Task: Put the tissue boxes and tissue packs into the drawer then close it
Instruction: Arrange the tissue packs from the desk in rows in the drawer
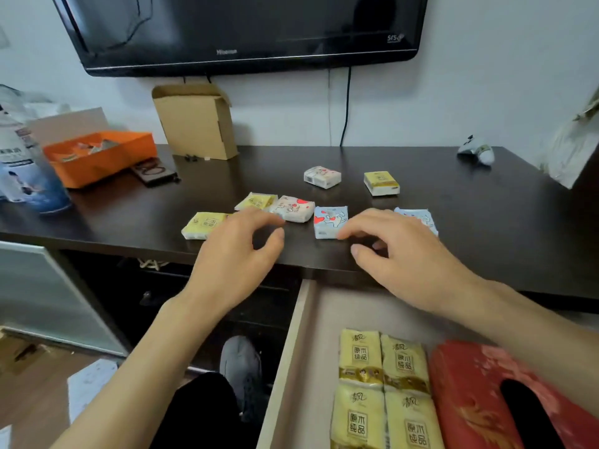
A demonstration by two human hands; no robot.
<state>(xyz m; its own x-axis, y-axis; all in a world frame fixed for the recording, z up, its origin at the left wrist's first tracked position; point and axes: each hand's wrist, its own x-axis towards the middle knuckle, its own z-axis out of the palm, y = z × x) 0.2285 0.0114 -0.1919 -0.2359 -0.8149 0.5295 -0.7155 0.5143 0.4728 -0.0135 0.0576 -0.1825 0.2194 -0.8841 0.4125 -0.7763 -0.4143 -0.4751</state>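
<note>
Both hands, the left hand (236, 251) and right hand (405, 254), were held open and empty (fingers curled) over the dark wooden surface (486, 222), apparently poised to gather the small plastic-wrapped tissue packs (330, 222) for the open pale drawer (291, 367).

Dark tabletop (486, 222) with tissue packs (324, 222), orange tray (107, 166), perhaps a controller (476, 152).

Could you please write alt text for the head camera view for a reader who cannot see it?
Two bare hands, left hand and right hand, reach empty over small tissue packs scattered on a dark desk. Below, an open drawer already holds yellow tissue packs and a red tissue box.
</note>
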